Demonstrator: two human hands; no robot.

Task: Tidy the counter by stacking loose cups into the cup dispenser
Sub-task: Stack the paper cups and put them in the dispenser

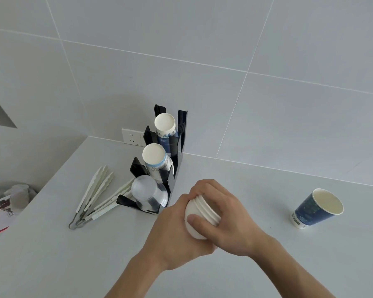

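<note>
A nested stack of white cups point(199, 212) lies sideways between both hands, just right of the black cup dispenser point(177, 160). My left hand point(177, 235) grips the stack's closed end from below, thumb on top. My right hand point(222, 214) wraps over its rims from the right. The dispenser has three slots: the back one holds blue-printed paper cups point(165, 125), the middle one more paper cups point(154, 157), the front one clear plastic cups point(148, 193). A loose dark-blue paper cup point(317, 208) stands upright on the white counter point(256, 190) to the right.
Several white tongs point(95, 196) lie fanned out left of the dispenser. A wall socket point(132, 137) sits behind it on the tiled wall. Printed papers point(0, 214) and a blurred pale object lie beyond the counter's left edge.
</note>
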